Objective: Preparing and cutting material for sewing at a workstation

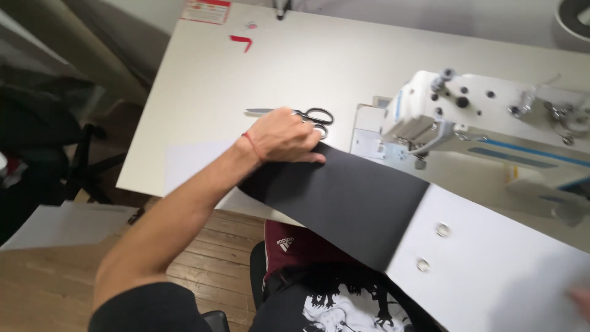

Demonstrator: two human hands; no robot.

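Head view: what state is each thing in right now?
Left hand: resting on the black sheet's edge, fingers curled.
Right hand: blurred at frame edge, grip unclear.
Black sheet: curved, hanging over the table's edge.
White sheet: flat, two metal eyelets.
Scissors: closed, flat on table.
Sewing machine: upright, nothing under needle.

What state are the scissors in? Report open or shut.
Cannot tell for certain. The scissors lie flat on the table; the blades look together, but the left hand partly covers them.

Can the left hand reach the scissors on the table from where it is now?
Probably yes. The left hand rests on the edge of the black sheet, and the scissors lie right beside its fingers on the table. Nothing stands between them.
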